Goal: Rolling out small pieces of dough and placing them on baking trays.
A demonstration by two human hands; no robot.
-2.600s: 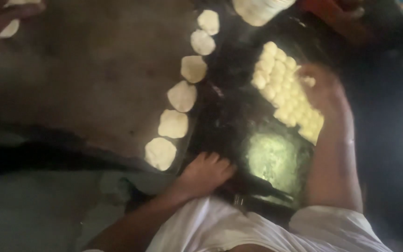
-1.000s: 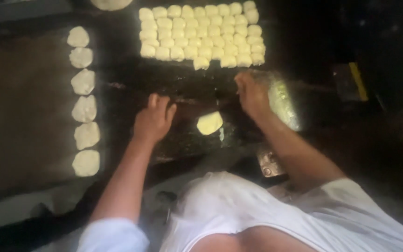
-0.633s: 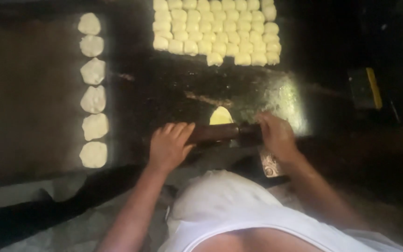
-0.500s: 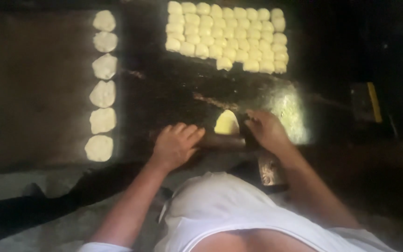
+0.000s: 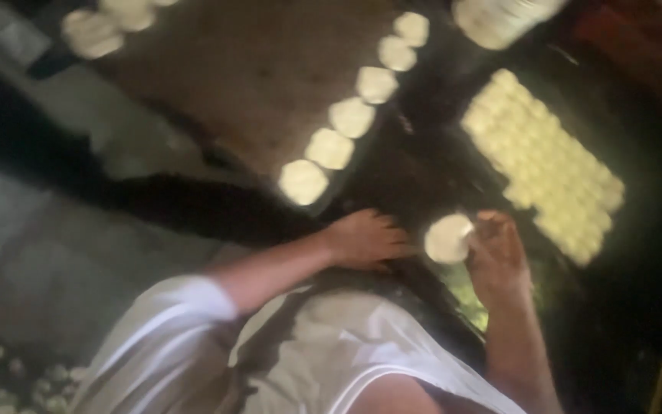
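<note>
Here, item one: a flattened dough disc [image 5: 448, 238], pale, round and thin, lying on the dark work surface [image 5: 415, 176] just in front of the person, between the two hands. Right hand [image 5: 498, 257]: fingers curled at the disc's right edge, touching or pinching it; the blur hides whether the edge is truly lifted. Left hand [image 5: 365, 239]: resting palm-down on the dark surface just left of the disc, fingers spread slightly, holding nothing that can be made out. Handling, judged: light, soft and limp, likely to sag, stretch or tear if taken by one point; possibly tacky against the surface; best taken at the rim with flat fingers slid under it and supported from below, not squeezed. Item two: a row of rolled dough rounds [image 5: 329, 148], six in a slanting line along the edge of a brown cloth-like mat [image 5: 254, 84], well apart from the hands. Item three: a block of small dough portions [image 5: 545, 153], packed close in rows on the dark surface beyond the right hand. Item four: white sleeveless shirt [image 5: 331, 353] of the person, low in view
</note>
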